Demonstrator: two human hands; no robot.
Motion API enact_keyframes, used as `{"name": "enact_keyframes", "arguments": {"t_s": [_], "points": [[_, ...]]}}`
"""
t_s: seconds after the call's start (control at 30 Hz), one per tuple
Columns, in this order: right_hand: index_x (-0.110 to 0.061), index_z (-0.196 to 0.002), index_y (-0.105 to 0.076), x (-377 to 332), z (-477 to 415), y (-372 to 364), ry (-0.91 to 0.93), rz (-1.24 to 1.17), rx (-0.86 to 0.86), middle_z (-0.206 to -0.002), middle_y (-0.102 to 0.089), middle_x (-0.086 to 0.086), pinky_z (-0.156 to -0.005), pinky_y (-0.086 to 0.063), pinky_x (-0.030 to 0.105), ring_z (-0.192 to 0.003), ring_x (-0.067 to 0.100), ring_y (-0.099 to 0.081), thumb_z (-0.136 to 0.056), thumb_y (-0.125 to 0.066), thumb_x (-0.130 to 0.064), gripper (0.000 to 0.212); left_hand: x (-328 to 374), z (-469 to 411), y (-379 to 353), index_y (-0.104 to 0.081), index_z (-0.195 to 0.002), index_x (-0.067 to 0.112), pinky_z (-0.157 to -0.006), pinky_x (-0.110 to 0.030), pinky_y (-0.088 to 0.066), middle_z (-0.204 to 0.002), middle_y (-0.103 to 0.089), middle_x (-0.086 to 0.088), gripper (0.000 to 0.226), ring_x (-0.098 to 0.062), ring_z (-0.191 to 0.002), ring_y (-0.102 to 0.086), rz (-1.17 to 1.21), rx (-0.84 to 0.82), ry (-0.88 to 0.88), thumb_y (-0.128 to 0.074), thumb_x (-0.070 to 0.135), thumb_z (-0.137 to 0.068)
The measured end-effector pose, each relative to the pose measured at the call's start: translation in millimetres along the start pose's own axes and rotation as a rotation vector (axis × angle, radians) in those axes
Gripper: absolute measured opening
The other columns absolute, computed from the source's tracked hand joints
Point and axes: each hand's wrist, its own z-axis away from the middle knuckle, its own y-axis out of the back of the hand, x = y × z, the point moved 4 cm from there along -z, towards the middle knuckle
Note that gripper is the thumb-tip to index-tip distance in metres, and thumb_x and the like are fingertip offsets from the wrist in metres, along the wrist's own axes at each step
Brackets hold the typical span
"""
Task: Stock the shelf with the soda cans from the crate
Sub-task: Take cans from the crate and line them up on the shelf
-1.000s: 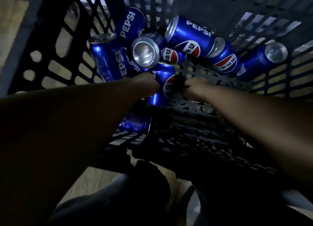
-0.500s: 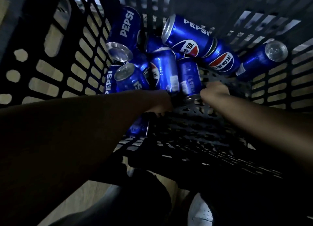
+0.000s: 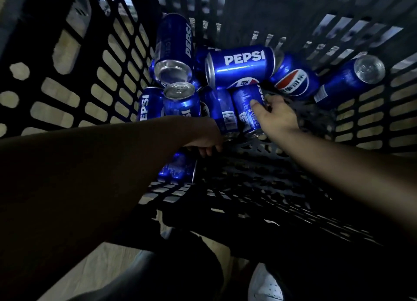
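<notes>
- Since half a second back the right hand [image 3: 276, 118] has moved up along the right can [image 3: 244, 104], thumb now across its side. The top can [image 3: 243, 68] has rolled, so its word now reads level.
- right hand: thumb over the right can, fingers curled round its far side, gripping it.
- left hand [image 3: 208, 140]: fingers curled at the near end of the left can [image 3: 218, 106]. Looks like a grip, though the forearm hides part of it.
- Both held cans lie side by side, touching, on the crate [image 3: 67, 97] floor, their far ends tucked under the top can.
- Step: picking, one can per hand, neither lifted clear yet. No shelf in view and many cans remain in the crate, so the task looks far from done.
- Next: pull both cans back toward the body, then up and out. The top can rests over their far ends and may roll or drop as they come free.
- Writing: "PEPSI" in white capitals on the top can, and sideways on the leaning can [image 3: 173, 50] and the wall can [image 3: 146, 104].
- Red-white-blue globe on the logo can [image 3: 293, 79], script across it too blurred to read.
- Barcodes and small print on both held cans, unreadable.
- Also there: a far can [image 3: 347, 79] by the right wall, silver end showing, a low can [image 3: 178, 167] under the left forearm, and a white shoe [image 3: 266, 285] below the crate.
</notes>
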Motion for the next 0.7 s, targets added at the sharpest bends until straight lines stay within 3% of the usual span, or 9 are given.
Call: {"name": "enact_keyframes", "arguments": {"t_s": [0.13,0.2,0.33,0.5,0.63,0.7], "points": [[-0.019,-0.137,-0.038,3.2,4.0,-4.1,0.035,-0.026,-0.137,-0.133,-0.054,0.002,-0.087,-0.034,0.019,-0.121,0.021,-0.051,-0.076,-0.072,-0.047,0.075,-3.1,-3.3,-3.1,-0.058,-0.078,0.011,-0.071,-0.029,-0.044,-0.091,-0.064,-0.011,0.015,-0.012,-0.060,-0.055,-0.058,-0.029,0.028,-0.054,0.014,-0.092],[-0.022,-0.136,-0.041,4.4,2.5,-0.4,0.013,-0.041,-0.169,-0.127,-0.056,-0.001,-0.084,-0.035,0.018,-0.110,0.017,-0.054,-0.073,-0.076,-0.047,0.077,-3.6,-2.6,-3.3,-0.062,-0.093,0.007,-0.073,-0.029,-0.045,-0.097,-0.066,-0.013,0.012,-0.012,-0.061,-0.055,-0.063,-0.035,0.024,-0.054,0.015,-0.092],[-0.022,-0.134,-0.046,9.7,0.9,7.9,-0.013,-0.071,-0.195,-0.118,-0.053,-0.004,-0.079,-0.035,0.019,-0.094,0.012,-0.048,-0.075,-0.074,-0.046,0.070,-3.2,1.2,-1.5,-0.062,-0.113,0.000,-0.064,-0.024,-0.039,-0.100,-0.067,-0.012,0.028,-0.010,-0.062,-0.056,-0.094,-0.026,0.024,-0.053,0.017,-0.093],[-0.018,-0.139,-0.039,11.5,2.6,18.6,-0.011,-0.044,-0.166,-0.126,-0.050,0.002,-0.082,-0.036,0.023,-0.101,0.014,-0.046,-0.082,-0.068,-0.042,0.068,-1.9,5.6,0.9,-0.062,-0.112,0.003,-0.074,-0.030,-0.044,-0.089,-0.065,-0.007,0.025,-0.011,-0.066,-0.059,-0.102,-0.012,-0.003,-0.053,0.018,-0.093],[-0.011,-0.139,-0.035,-6.5,3.8,14.2,0.155,0.298,-0.073,-0.135,-0.045,0.012,-0.100,-0.038,0.037,-0.120,0.030,-0.045,-0.085,-0.060,-0.039,0.066,-1.5,7.7,0.0,-0.061,-0.114,0.003,-0.082,-0.035,-0.046,-0.094,-0.064,-0.008,0.027,-0.016,-0.078,-0.060,-0.100,-0.030,-0.004,-0.053,0.018,-0.094],[-0.009,-0.140,-0.030,-14.6,2.2,8.3,0.191,0.438,-0.092,-0.139,-0.040,0.014,-0.101,-0.037,0.041,-0.126,0.033,-0.041,-0.084,-0.060,-0.040,0.071,-1.7,8.1,-0.2,-0.061,-0.116,0.002,-0.085,-0.036,-0.046,-0.092,-0.063,-0.006,0.029,-0.017,-0.081,-0.060,-0.101,-0.029,0.000,-0.053,0.018,-0.094]]}}
